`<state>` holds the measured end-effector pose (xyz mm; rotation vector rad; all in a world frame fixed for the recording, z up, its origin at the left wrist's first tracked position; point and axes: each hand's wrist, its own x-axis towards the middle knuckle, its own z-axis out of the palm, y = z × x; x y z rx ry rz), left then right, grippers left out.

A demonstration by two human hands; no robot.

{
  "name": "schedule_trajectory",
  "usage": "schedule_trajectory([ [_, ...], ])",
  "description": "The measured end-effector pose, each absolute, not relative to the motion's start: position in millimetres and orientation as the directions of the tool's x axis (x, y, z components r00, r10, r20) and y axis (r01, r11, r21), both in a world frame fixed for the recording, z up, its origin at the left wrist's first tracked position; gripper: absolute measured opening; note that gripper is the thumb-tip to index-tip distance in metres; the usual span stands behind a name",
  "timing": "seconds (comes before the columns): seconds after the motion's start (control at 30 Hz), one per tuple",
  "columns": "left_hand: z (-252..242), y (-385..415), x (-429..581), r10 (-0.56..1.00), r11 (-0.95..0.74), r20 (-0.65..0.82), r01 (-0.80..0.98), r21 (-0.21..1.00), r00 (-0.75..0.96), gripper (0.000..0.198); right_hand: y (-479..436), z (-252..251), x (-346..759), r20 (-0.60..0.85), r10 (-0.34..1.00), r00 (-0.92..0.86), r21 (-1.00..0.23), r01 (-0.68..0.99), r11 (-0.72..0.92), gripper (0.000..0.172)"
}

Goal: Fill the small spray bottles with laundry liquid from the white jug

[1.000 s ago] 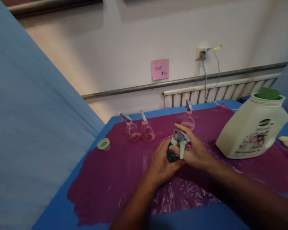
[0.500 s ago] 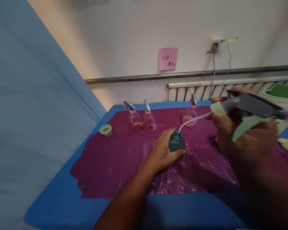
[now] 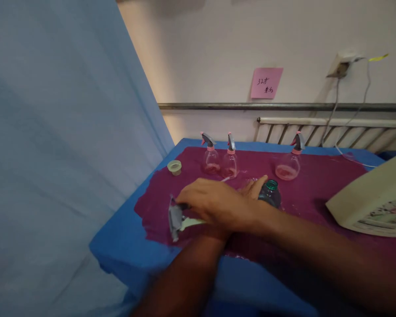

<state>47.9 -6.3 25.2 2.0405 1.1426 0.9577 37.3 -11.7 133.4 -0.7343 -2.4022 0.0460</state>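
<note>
My right hand (image 3: 211, 200) is closed around a grey and pale green trigger spray head (image 3: 175, 218), low over the left of the table. Its arm crosses over my left forearm. A bit of pale tube (image 3: 227, 179) pokes out behind my right hand. My left hand (image 3: 255, 188), largely covered by the right arm, grips a small green bottle (image 3: 271, 198) with an uncapped neck. Behind it stand spray bottles with pink collars and pink liquid: a left one (image 3: 211, 164), a middle one (image 3: 230, 165) and a right one (image 3: 287, 166).
A pale plastic cup or funnel (image 3: 174, 167) sits at the left. At the right, a large cream jug (image 3: 369, 202) with a label leans into view. Dark red plastic sheeting (image 3: 158, 200) covers the blue table (image 3: 119, 237). A blue curtain (image 3: 75, 110) hangs on the left.
My right hand has carried the spray head leftward across my left arm, and the tube has left the green bottle's neck. The view has swung left. The cream jug now shows at right.
</note>
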Motion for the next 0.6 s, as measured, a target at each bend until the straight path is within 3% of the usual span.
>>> schedule_trajectory([
  [0.1, 22, 19, 31, 0.660, -0.573, 0.203, 0.309, 0.759, 0.723, 0.112, 19, 116, -4, 0.402, 0.445, -0.800, -0.136, 0.429, 0.893, 0.005],
  [0.17, 20, 35, 22, 0.553, -0.585, 0.125, 0.277, 0.762, 0.824, 0.133, 36, 106, -21, 0.288, 0.417, -0.862, -0.102, 0.405, 0.909, 0.005],
  [0.4, 15, 37, 22, 0.586, -0.597, 0.176, 0.275, 0.754, 0.791, 0.095, 66, 83, -35, 0.094, 0.465, -0.880, -0.079, 0.459, 0.885, 0.014],
  [0.6, 27, 27, 20, 0.607, -0.603, 0.202, 0.280, 0.747, 0.769, 0.101, 56, 81, -22, 0.130, 0.542, -0.831, -0.114, 0.530, 0.840, 0.021],
])
